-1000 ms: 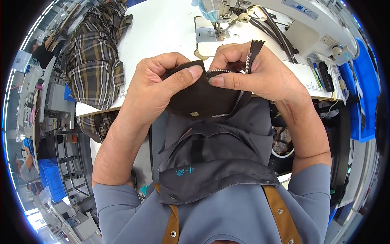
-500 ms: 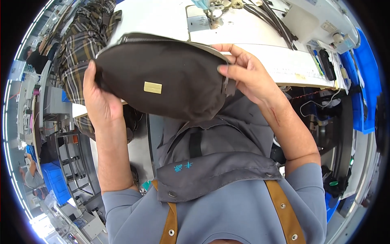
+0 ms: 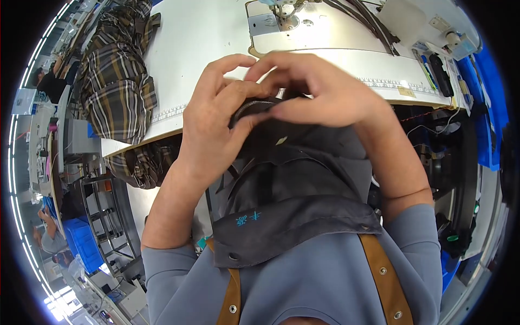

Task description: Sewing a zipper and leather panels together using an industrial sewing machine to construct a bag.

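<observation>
Both my hands are close together over my lap, gripping a dark brown pouch (image 3: 262, 135) with a small gold label (image 3: 280, 141). My left hand (image 3: 214, 122) has its thumb pressed at the pouch's zippered edge (image 3: 254, 103), fingers bent above it. My right hand (image 3: 322, 100) arches over the same edge, its thumb meeting the pouch near my left thumb; some of its fingertips are hidden and slightly blurred. Under the pouch lies my dark grey apron (image 3: 292, 216), with blue stitched lettering on its folded bib.
A white sewing table (image 3: 195, 43) holds a sewing machine (image 3: 281, 19), dark zipper strips (image 3: 368, 27) and pens (image 3: 425, 70). Plaid fabric (image 3: 116, 81) heaps at left, blue bins (image 3: 487, 141) stand at right. Other people (image 3: 49, 222) sit at stations on the far left.
The pouch, held up broadside half a second ago, is now lower and mostly covered by my hands. Both hands have come inward, the left one moving right and turning over onto the zipper edge.
</observation>
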`<state>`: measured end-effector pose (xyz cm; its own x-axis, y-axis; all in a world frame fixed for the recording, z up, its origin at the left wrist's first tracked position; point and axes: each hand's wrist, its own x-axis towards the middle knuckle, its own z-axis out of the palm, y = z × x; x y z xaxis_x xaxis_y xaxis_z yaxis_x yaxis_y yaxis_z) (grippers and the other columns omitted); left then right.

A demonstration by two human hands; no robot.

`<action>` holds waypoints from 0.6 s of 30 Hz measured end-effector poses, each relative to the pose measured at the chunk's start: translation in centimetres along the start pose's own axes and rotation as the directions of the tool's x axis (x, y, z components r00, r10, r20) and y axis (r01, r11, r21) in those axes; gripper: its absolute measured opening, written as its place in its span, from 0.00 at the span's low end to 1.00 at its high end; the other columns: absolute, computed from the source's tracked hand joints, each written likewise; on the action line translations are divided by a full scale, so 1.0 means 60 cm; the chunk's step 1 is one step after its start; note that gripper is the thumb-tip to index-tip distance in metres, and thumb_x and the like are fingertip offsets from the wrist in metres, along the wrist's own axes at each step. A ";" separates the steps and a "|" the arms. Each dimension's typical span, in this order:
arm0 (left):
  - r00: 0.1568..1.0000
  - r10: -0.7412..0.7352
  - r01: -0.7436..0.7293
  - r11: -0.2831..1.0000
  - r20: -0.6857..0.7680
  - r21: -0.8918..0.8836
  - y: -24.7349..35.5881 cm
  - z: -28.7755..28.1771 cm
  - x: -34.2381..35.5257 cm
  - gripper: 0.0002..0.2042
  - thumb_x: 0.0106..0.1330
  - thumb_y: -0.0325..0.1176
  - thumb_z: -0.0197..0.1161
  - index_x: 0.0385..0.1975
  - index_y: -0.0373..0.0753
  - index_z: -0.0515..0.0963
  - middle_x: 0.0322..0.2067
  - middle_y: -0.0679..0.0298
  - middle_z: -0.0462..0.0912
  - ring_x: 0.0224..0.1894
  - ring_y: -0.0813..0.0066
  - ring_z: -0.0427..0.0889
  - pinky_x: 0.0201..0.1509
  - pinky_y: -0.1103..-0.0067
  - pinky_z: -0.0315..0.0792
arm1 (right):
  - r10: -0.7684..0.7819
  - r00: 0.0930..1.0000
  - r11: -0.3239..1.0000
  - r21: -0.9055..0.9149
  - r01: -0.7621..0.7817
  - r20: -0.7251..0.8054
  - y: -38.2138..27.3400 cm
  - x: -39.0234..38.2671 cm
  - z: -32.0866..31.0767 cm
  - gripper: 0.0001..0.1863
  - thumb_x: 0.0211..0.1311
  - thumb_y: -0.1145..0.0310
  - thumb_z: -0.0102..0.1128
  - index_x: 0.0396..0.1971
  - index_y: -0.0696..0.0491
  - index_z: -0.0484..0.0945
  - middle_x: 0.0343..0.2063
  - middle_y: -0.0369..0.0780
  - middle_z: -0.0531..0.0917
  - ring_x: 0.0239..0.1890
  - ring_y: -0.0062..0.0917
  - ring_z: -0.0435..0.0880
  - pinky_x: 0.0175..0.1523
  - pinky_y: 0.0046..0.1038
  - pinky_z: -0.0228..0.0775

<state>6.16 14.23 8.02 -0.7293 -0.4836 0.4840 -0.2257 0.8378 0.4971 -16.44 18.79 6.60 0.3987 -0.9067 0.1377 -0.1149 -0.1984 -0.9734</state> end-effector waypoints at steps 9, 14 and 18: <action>0.983 -0.131 0.128 0.991 -0.130 -0.028 -0.019 0.037 -0.025 0.12 0.56 0.18 0.72 0.40 0.36 0.85 0.41 0.60 0.83 0.35 0.68 0.84 0.38 0.75 0.78 | 0.132 0.967 0.991 0.056 -0.122 -0.217 0.050 -0.047 -0.004 0.13 0.68 0.64 0.70 0.43 0.59 0.87 0.32 0.34 0.87 0.39 0.15 0.80 0.46 0.22 0.74; 0.985 0.084 -0.049 0.973 -0.148 0.228 -0.017 0.040 -0.029 0.13 0.55 0.17 0.72 0.41 0.35 0.86 0.40 0.60 0.82 0.33 0.66 0.85 0.36 0.74 0.79 | 0.009 0.931 0.997 -0.062 -0.034 -0.365 0.053 -0.037 0.021 0.12 0.69 0.67 0.68 0.44 0.61 0.86 0.36 0.38 0.88 0.40 0.18 0.82 0.49 0.24 0.76; 0.968 0.152 -0.094 0.956 -0.197 0.277 -0.029 0.045 -0.026 0.11 0.59 0.18 0.72 0.41 0.33 0.84 0.36 0.61 0.83 0.32 0.71 0.84 0.35 0.77 0.79 | -0.064 0.900 0.993 -0.121 0.012 -0.432 0.054 -0.037 0.034 0.12 0.69 0.68 0.68 0.44 0.61 0.86 0.37 0.39 0.88 0.40 0.20 0.84 0.49 0.26 0.76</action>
<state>5.93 14.19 4.47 -0.6131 -0.3911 0.6864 -0.3267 0.9166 0.2304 -15.85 20.92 2.78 -0.0265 -0.9639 0.2649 -0.2192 -0.2530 -0.9423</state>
